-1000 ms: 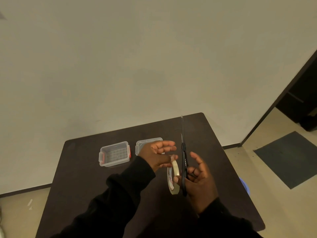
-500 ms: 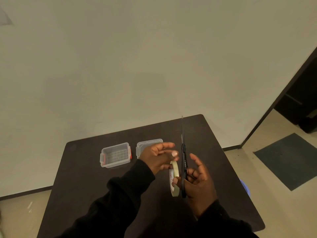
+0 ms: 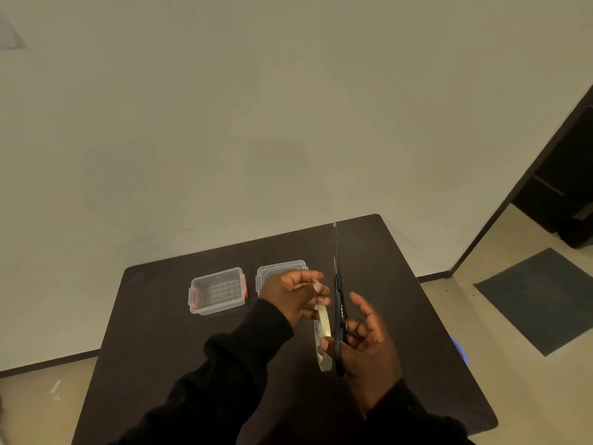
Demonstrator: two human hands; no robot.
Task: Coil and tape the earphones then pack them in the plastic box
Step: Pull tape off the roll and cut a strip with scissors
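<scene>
**Pulling a strip of tape, scissors at the ready**

Head view: both hands work close together above the dark bench (image 3: 167, 332). The right hand (image 3: 369, 345) is clamped on two things at once, a roll of tape (image 3: 322, 337) held on edge by the thumb and a pair of black scissors (image 3: 338, 316) whose closed blades point away toward the far edge. The left hand (image 3: 293, 295) is pinched shut just above the roll, seemingly on the free end of the tape. Beyond the hands, the open plastic box (image 3: 218, 290) with red latches stands empty on the bench, its lid (image 3: 279, 268) lying just beside it to the right.

To do this step well, I judge the left hand should draw out only a short strip, keep it taut and off the fingers so it does not fold on itself, and the right should steady the roll before working the blades across it.

The earphones cannot be made out anywhere; they may be tucked inside the left hand, which also hides part of the lid. The tape strip itself is too thin to see clearly, and the scissor handles are buried in the right palm.
</scene>
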